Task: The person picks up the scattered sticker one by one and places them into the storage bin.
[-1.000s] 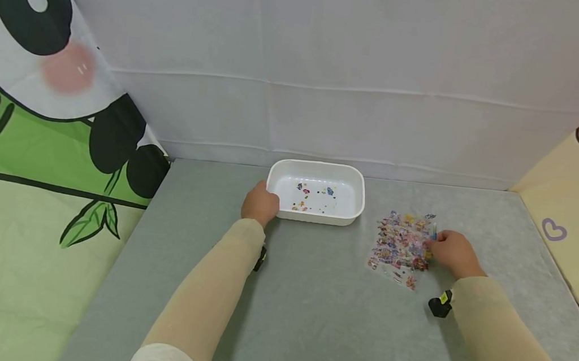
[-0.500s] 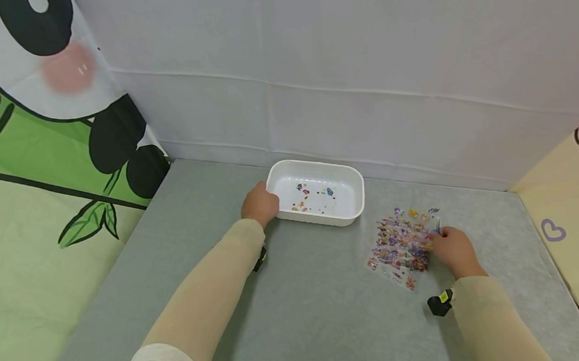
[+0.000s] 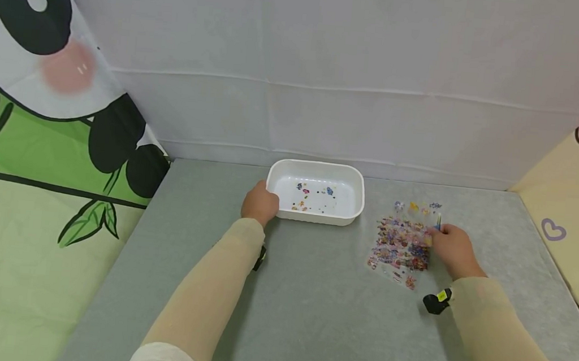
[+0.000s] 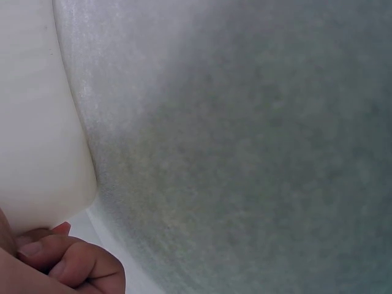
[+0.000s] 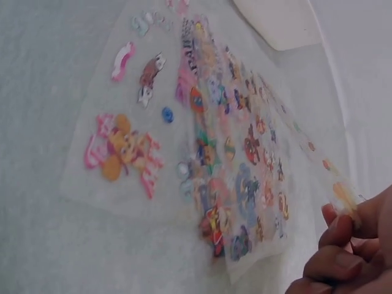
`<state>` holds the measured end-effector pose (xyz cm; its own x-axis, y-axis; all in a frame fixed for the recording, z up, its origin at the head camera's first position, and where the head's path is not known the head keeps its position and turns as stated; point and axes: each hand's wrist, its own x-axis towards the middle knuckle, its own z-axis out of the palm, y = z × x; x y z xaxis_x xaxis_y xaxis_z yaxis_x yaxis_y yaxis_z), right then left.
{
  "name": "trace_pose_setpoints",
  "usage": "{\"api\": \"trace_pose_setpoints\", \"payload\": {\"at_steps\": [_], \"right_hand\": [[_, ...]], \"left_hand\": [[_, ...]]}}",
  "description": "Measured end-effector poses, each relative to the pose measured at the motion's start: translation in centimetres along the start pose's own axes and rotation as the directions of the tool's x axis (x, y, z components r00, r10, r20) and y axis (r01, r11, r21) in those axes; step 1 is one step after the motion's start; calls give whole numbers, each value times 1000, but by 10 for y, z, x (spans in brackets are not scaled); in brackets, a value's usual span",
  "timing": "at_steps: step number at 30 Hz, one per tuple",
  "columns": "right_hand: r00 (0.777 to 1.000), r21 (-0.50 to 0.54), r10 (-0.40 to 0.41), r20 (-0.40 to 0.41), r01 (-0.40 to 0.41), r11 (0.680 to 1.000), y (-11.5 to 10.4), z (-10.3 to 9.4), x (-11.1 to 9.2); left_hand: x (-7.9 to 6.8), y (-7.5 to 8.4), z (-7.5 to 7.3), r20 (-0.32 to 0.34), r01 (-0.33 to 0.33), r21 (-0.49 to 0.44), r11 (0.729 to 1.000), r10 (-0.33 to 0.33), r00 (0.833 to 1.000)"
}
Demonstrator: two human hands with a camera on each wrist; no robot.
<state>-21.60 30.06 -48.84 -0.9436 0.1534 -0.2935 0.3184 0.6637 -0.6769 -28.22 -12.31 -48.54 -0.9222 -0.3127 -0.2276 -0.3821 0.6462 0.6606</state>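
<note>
A white plastic tray (image 3: 314, 215) stands near the back wall, with several small colourful stickers (image 3: 305, 191) on its bottom. My left hand (image 3: 260, 204) holds the tray by its left end. In the left wrist view the curled fingers (image 4: 79, 260) lie against the tray's corner. Over to the right, clear sticker sheets (image 3: 399, 243) printed with small cartoon figures lie overlapping on the table. My right hand (image 3: 451, 249) pinches the right edge of the upper sheet between thumb and fingers. The right wrist view has that sheet (image 5: 257, 147) raised at a slant above another one.
Grey cloth covers the table (image 3: 330, 308). White fabric (image 3: 337, 93) hangs behind it. A printed cartoon cloth (image 3: 59, 128) stands on the left, and a cream one (image 3: 572, 225) on the right. The tray lies left of the sheets.
My right hand has shifted slightly up and away, and the upper sheet's far edge has risen with it, uncovering more separate figures there. The left hand and the tray stay in place.
</note>
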Motion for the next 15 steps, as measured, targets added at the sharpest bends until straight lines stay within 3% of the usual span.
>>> {"api": "trace_pose_setpoints", "payload": {"at_steps": [10,15], "right_hand": [[997,128,63,-43,-57,990,-20,4,-6],[994,240,98,-48,-84,967,-30,11,-6]], "left_hand": [[2,0,0,1,13,27,1000,-13,1000],[2,0,0,2,16,26,1000,-16,1000]]}}
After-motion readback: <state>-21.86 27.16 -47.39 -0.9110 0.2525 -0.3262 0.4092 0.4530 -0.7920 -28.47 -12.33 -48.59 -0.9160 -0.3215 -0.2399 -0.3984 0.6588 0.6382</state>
